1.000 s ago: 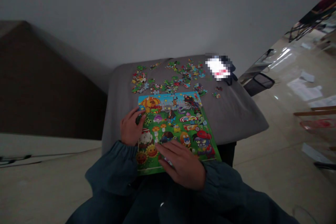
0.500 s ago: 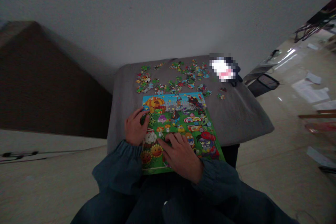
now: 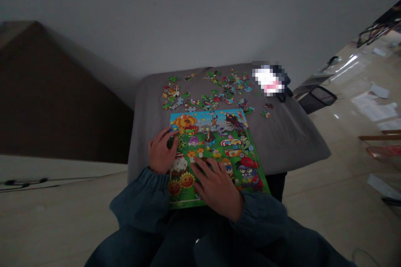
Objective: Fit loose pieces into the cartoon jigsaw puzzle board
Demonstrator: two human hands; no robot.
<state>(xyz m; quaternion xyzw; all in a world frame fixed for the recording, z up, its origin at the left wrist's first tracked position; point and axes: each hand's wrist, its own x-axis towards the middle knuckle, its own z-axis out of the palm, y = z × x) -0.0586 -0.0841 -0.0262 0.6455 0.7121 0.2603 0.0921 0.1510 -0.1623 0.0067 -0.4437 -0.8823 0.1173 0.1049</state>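
A colourful cartoon jigsaw puzzle (image 3: pixel 216 150) lies on a green-edged board in front of me, with sunflowers and a red-capped zombie figure on it. My left hand (image 3: pixel 159 152) is at the board's left edge, its fingers pinched on a small dark green jigsaw piece (image 3: pixel 171 142). My right hand (image 3: pixel 216 187) lies across the lower middle of the puzzle, fingers spread and holding nothing I can see. Many loose jigsaw pieces (image 3: pixel 213 91) are scattered beyond the board.
The puzzle and pieces rest on a grey cloth-covered table (image 3: pixel 291 146). A blurred-out white and dark object (image 3: pixel 269 79) sits at its far right corner. Beyond that are a black mesh bin (image 3: pixel 319 98) and papers (image 3: pixel 372 108) on the tiled floor.
My right hand has shifted slightly up the puzzle, its fingers now spread. My left hand stays at the board's edge. The whole view has drifted a little to the right.
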